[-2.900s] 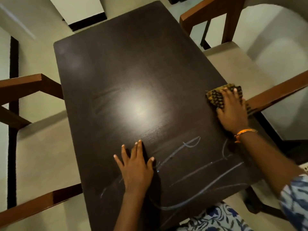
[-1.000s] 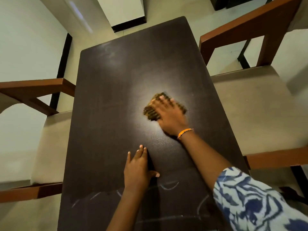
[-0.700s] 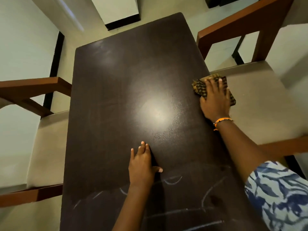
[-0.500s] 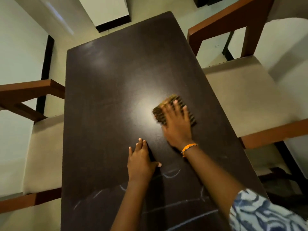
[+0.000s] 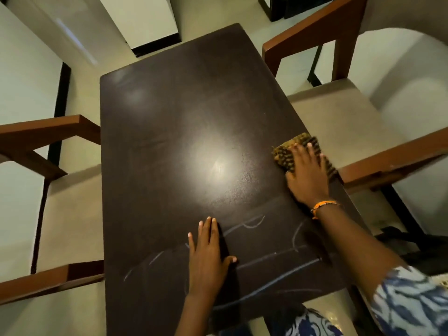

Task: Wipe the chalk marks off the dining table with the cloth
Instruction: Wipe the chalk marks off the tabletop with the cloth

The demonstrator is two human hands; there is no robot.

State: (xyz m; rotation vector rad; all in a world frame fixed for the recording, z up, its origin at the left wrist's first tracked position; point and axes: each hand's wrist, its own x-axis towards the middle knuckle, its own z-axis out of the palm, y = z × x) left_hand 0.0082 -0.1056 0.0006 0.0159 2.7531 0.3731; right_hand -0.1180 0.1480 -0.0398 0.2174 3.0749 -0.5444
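Dark-brown dining table is clean across its far and middle parts; chalk marks lie along the near end. Right hand, fingers straight and slightly spread, presses the cloth at the right edge, so the marks lie behind it, toward the person. Left hand rests flat among them, fingers together.

Pale tiled floor with dark skirting along white walls. Wooden-armed chair with beige seat at right, matching chair at left. Soft overhead glare mirrored mid-surface on dark counter.
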